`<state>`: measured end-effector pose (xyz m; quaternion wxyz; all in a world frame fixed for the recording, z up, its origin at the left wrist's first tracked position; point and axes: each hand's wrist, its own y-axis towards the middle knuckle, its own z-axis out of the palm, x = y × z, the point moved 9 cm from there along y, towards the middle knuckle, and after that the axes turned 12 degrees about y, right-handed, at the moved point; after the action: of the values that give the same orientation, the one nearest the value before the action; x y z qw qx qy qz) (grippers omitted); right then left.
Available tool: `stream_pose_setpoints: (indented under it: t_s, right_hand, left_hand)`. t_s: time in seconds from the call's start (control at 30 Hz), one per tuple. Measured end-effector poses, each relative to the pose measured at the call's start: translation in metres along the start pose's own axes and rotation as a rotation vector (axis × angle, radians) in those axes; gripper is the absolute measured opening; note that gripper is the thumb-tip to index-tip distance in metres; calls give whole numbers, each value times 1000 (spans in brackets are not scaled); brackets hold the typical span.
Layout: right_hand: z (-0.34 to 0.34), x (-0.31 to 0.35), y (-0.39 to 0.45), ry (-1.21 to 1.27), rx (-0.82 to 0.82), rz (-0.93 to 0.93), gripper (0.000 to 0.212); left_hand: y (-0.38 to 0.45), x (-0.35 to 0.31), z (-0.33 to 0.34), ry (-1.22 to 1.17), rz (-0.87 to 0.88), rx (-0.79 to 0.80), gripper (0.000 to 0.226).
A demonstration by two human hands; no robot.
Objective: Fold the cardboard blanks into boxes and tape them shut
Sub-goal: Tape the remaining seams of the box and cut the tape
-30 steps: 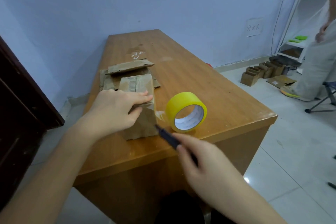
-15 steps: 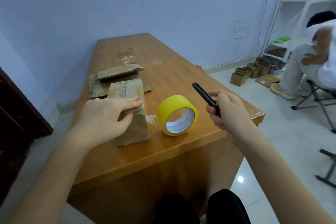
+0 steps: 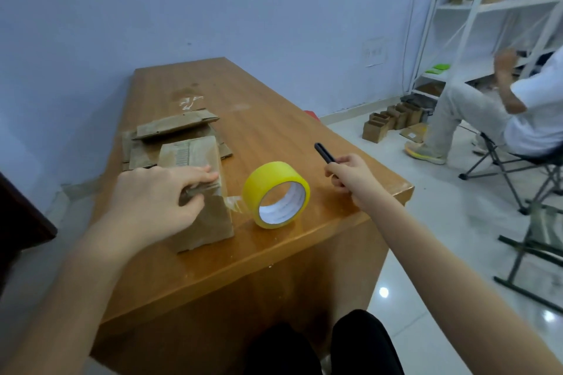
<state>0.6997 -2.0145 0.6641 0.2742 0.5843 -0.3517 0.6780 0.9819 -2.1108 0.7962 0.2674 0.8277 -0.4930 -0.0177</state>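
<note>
**Clear tape bridge lies between two hands**

Brown cardboard box [image 3: 199,192] is pressed flat under the spread left hand [image 3: 158,195]. The yellow tape roll [image 3: 276,194] stands just right of it, tethered. The right hand [image 3: 350,173], closed around a black cutter [image 3: 324,153], is nearer the strip.

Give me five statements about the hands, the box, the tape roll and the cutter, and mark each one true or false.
1. The left hand presses on the cardboard box. True.
2. The tape roll lies flat on its side. False: it stands on edge.
3. The right hand grips a black cutter. True.
4. The roll is blue. False: yellow.
5. Flat cardboard blanks lie beyond the box on the table. True.
</note>
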Motion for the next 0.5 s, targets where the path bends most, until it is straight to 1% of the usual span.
stream_pose_setpoints:
  t_s: [0.07, 0.1, 0.17, 0.27, 0.33, 0.4, 0.5]
  right_hand:
    - [-2, -2, 5, -88, -25, -31, 23]
    - [-4, 0, 7, -192, -49, -72, 21]
    - [-6, 10, 8, -462, -109, -218, 17]
    - [-7, 22, 4, -781, -203, -389, 22]
    - [-5, 19, 6, -929, -217, -408, 25]
    - [-5, 16, 9, -1044, -233, -383, 28]
    - [-5, 15, 8, -1109, -263, -358, 30]
  left_hand:
    - [1, 4, -2, 1, -59, 7, 31]
    - [0, 6, -2, 3, -84, 21, 33]
    - [0, 8, 0, 4, -112, 49, 34]
    - [0, 7, 3, 4, -114, 41, 34]
    - [-2, 6, 2, -26, -113, 20, 34]
    - [-3, 7, 3, -41, -125, 32, 33]
    - [-4, 7, 5, -40, -128, 47, 33]
